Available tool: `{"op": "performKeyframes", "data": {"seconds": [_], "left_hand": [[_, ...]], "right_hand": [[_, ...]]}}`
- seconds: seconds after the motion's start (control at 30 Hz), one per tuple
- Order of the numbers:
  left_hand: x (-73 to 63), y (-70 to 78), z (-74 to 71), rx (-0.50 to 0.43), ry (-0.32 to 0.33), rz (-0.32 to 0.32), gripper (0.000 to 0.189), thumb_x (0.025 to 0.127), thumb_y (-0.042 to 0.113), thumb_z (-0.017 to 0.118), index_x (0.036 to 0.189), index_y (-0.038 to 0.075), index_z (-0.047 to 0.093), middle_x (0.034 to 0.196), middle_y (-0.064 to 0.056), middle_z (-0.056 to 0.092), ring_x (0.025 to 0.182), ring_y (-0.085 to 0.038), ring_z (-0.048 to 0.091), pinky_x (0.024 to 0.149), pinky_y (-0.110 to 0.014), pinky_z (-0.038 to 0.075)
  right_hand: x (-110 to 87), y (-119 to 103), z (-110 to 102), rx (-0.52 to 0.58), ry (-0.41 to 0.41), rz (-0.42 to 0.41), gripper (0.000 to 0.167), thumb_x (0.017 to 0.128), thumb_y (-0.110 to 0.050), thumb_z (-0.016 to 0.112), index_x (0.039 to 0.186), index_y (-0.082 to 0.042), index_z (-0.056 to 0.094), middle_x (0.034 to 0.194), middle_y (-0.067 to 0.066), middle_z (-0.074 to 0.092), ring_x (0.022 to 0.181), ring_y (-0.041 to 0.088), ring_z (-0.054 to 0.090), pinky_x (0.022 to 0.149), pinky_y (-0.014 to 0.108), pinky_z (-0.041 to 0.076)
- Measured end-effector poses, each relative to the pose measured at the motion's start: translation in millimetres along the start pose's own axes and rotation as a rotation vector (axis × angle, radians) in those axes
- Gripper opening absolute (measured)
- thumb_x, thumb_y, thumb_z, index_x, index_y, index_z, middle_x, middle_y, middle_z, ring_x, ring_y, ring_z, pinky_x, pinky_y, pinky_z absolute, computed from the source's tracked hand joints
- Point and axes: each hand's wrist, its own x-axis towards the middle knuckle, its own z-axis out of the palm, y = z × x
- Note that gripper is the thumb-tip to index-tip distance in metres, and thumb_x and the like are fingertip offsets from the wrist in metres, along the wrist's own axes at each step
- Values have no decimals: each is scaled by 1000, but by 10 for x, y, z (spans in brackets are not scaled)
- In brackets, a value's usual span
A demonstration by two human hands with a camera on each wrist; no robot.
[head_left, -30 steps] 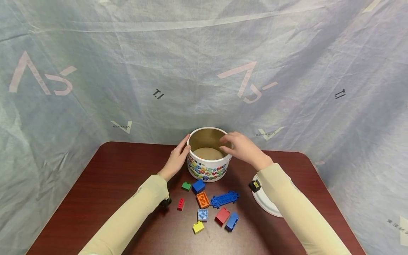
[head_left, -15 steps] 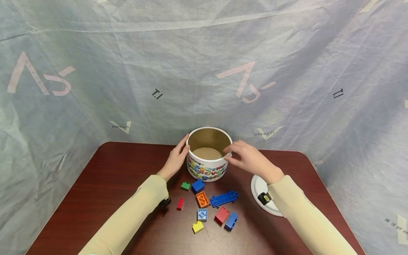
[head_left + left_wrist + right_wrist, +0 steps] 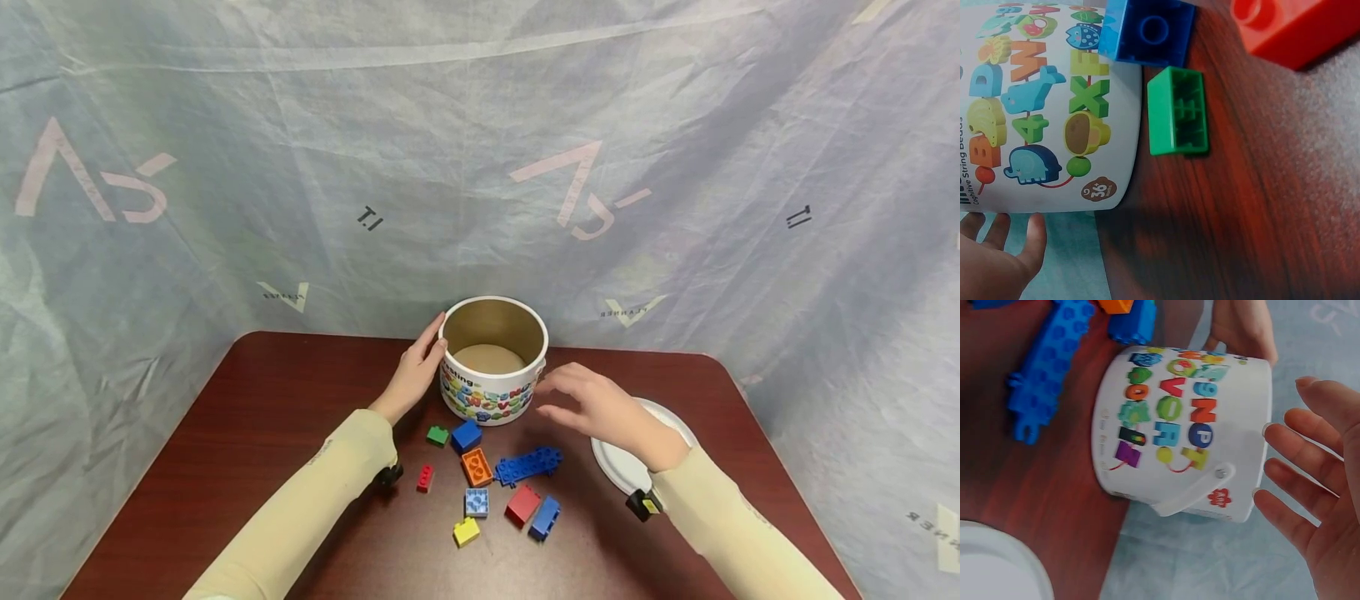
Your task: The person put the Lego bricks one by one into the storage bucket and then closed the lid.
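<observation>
A white bucket (image 3: 491, 396) printed with colourful letters stands upright at the back of the table, its top uncovered. My left hand (image 3: 408, 377) rests against its left side near the rim, fingers extended; their tips touch the wall in the left wrist view. Just off the bucket's right side, my right hand (image 3: 596, 410) has its fingers spread, holding nothing. The right wrist view shows those fingertips (image 3: 1260, 495) close to the rim; contact is unclear. In front of the bucket lie a green brick (image 3: 438, 435), a blue brick (image 3: 467, 436) and an orange brick (image 3: 476, 467).
More toy bricks lie nearer: a long blue plate (image 3: 528, 465), a small red brick (image 3: 425, 478), a light-blue brick (image 3: 476, 502), a yellow brick (image 3: 466, 532), a larger red brick (image 3: 522, 506) and another blue one. A white lid (image 3: 611, 471) lies partly beneath the right forearm.
My right hand has come out from over the bucket's rim, moving right and down towards me. My left hand, the bucket and the bricks stay in place.
</observation>
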Motion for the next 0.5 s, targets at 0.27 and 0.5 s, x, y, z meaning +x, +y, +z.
{"op": "performKeyframes", "data": {"seconds": [0.27, 0.5], "left_hand": [[5, -13, 8, 9, 1, -9, 57, 114, 32, 44, 167, 23, 27, 172, -2, 25, 157, -27, 26, 124, -53, 28], [18, -20, 6, 11, 11, -12, 56, 114, 30, 45, 167, 24, 28, 171, -2, 27, 156, -28, 27, 124, -53, 28]], "right_hand": [[-280, -9, 101, -11, -58, 56, 24, 93, -22, 81, 114, -13, 76, 109, -1, 73, 106, 17, 64, 90, 39, 59], [-516, 11, 258, 19, -65, 47, 24, 94, -25, 80, 114, -12, 76, 108, -3, 73, 104, 15, 65, 88, 38, 59]]}}
